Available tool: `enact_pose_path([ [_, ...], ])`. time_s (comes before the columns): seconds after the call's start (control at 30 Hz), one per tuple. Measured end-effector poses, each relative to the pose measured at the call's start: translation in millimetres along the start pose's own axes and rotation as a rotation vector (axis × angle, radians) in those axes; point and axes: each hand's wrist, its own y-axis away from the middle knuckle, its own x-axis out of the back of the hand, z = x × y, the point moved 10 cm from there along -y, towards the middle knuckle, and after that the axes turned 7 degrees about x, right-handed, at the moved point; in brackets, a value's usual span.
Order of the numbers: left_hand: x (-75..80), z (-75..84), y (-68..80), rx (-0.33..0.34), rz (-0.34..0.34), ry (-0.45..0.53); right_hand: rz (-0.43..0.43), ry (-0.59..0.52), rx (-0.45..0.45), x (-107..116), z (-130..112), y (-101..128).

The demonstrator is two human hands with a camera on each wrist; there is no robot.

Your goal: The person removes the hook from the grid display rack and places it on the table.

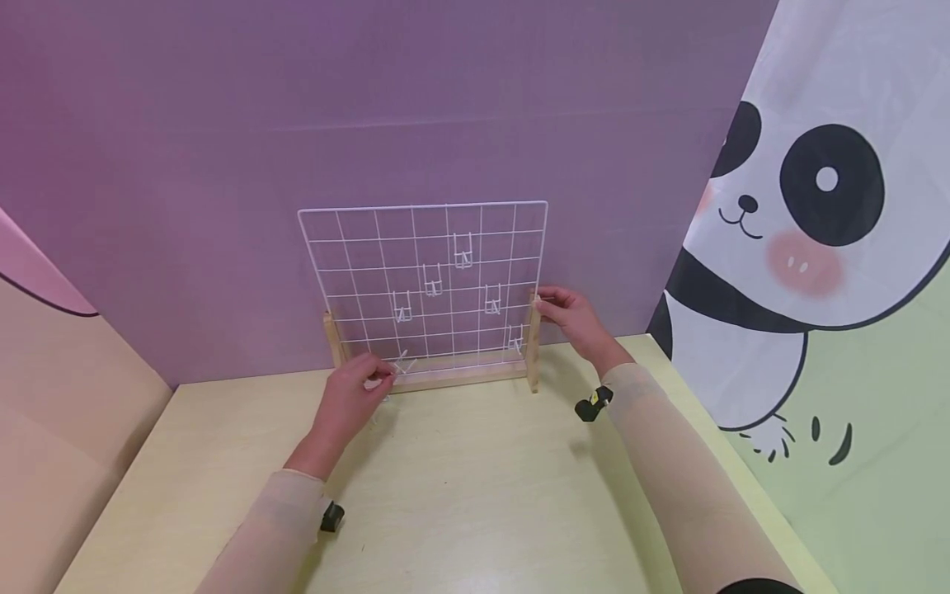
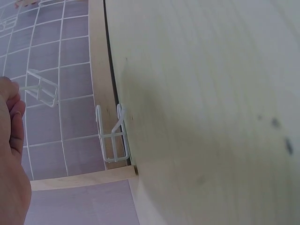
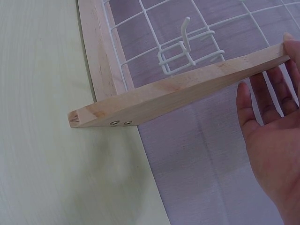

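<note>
i see the white wire grid panel (image 1: 426, 285) standing upright in its wooden stand (image 1: 453, 375) at the far edge of the worktop (image 1: 475, 495), its long axis running left to right, just in front of the purple wall (image 1: 371, 99). the loose white hook (image 1: 401, 363) is at the bottom row of the panel, left of the middle, so my left hand (image 1: 349, 404) is the nearer one; its fingertips pinch this hook, directly against the wire. my right hand (image 1: 575, 318) is at the right post (image 3: 178, 93) of the stand, fingers almost straight and touching the wood, not closed around it. five other hooks (image 1: 463, 252) hang higher on the panel.
</note>
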Motion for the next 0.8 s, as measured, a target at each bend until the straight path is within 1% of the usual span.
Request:
enact_pose_path([
  [0.1,-2.7,-0.1,0.2,-0.009,-0.018,-0.016,-0.003,0.007,-0.006,0.1,0.4,0.1],
  [0.33,-10.5,-3.0,0.2,-0.012,-0.071,-0.019,-0.007,0.005,-0.001,1.3,-0.1,-1.5],
  [0.6,-20.3,-4.8,1.5,-0.04,-0.116,-0.022,-0.003,0.011,0.0,3.2,1.6,-1.7],
  [0.8,-28.5,-6.2,2.6,-0.032,-0.176,-0.053,-0.01,0.016,-0.005,1.7,4.5,-2.6],
])
